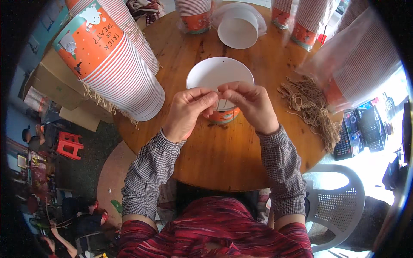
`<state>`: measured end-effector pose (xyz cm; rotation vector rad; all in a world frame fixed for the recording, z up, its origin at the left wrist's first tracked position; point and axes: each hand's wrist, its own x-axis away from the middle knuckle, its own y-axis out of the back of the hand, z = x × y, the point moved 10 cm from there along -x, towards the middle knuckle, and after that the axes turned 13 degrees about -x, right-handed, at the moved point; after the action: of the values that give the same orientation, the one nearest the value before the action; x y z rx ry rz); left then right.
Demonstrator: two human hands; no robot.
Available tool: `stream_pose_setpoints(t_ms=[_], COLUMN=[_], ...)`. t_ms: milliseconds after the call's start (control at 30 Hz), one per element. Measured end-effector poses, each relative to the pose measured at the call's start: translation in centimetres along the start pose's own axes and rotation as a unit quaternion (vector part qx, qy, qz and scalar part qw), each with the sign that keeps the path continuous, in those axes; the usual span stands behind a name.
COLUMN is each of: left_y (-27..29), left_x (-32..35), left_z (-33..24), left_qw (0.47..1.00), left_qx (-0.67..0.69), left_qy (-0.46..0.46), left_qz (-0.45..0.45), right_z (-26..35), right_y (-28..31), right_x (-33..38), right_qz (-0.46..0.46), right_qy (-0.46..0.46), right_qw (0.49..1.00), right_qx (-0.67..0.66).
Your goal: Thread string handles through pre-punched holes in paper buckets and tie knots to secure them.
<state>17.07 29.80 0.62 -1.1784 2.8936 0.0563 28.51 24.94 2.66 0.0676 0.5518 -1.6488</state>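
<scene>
A round paper bucket [206,74] with a white inside and an orange outside stands on the wooden table in front of me. A small dark hole shows near its far rim. Over its near rim, my left hand [188,111] and my right hand [254,105] meet with thumbs and fingertips pinched together. Between them is a thin piece of twine, mostly hidden by the fingers, with part hanging down by the bucket's near side. To the right lies a loose bundle of brown twine [312,107].
A tall stack of nested orange buckets [129,81] leans at the table's left, twine ends sticking out beneath. Plastic-wrapped stacks [361,69] stand at the right and back. One white bucket [238,32] lies tipped at the back. A grey plastic chair [337,206] is at lower right.
</scene>
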Motion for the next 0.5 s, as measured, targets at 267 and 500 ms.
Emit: stream_pose_setpoints(t_ms=[267, 500], left_y=[1.1, 1.8], left_x=[1.2, 1.3], left_z=[-3.5, -3.4], left_qw=[0.950, 0.920], left_qx=[-0.230, -0.280], left_qy=[-0.157, -0.200], left_qz=[-0.141, -0.189], right_z=[-0.1, 1.5], right_y=[0.2, -1.0], right_x=[0.9, 1.2], right_qz=[-0.058, -0.045], right_qy=[0.033, 0.092], right_qw=[0.983, 0.961], right_qx=[0.171, 0.257])
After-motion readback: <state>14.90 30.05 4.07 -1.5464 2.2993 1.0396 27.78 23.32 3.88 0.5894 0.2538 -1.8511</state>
